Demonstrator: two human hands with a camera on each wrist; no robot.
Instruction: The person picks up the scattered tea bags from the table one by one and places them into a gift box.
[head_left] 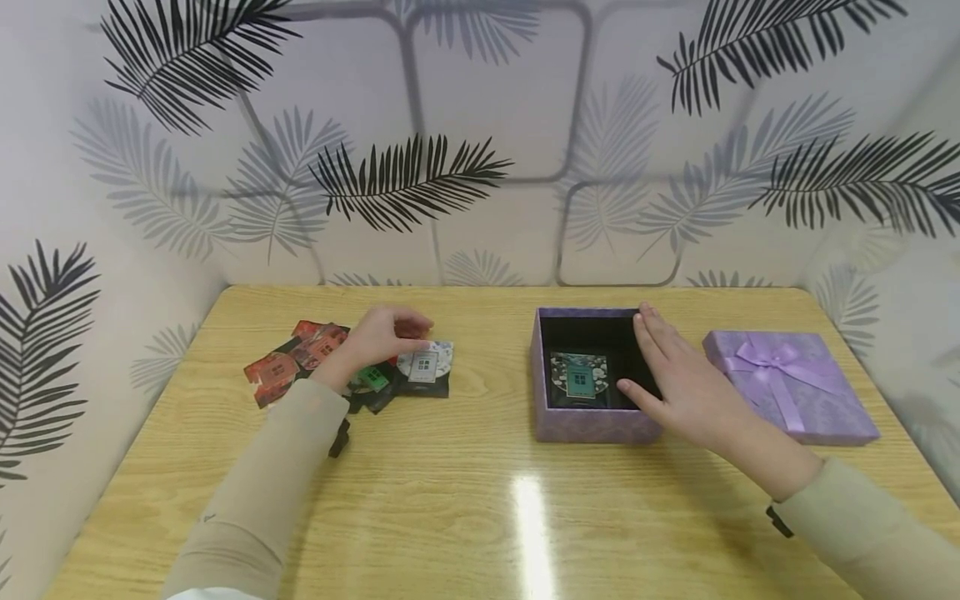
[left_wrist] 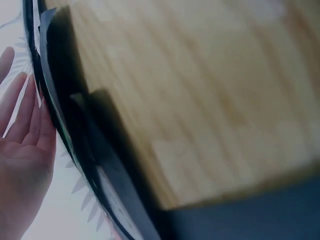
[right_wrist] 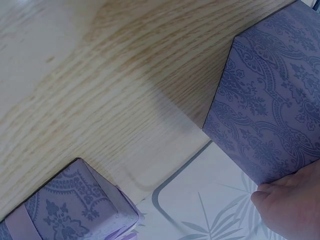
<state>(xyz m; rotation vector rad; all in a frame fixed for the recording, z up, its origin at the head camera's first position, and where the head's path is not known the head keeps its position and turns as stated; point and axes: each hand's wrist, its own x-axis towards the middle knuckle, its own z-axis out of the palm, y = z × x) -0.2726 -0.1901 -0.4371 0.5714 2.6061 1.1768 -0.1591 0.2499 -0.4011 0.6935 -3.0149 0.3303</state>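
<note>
My left hand (head_left: 382,337) is over a small pile of flat square packets. Its thumb lies at the top of a black packet with a white label (head_left: 425,368), and its fingers stretch out past it. In the left wrist view the fingers (left_wrist: 22,115) look straight. My right hand (head_left: 686,387) rests along the right rim of an uncovered purple box (head_left: 597,425), fingers extended and thumb over the inside. A dark packet with a teal label (head_left: 581,379) lies in the box. The right wrist view shows this hand (right_wrist: 290,205) against the patterned box wall.
A purple lid with a ribbon bow (head_left: 825,400) lies right of the box. Red packets (head_left: 273,375) and a green-labelled packet (head_left: 372,379) overlap under and beside my left arm. The wooden table (head_left: 465,500) meets a leaf-patterned wall (head_left: 480,225) at the back.
</note>
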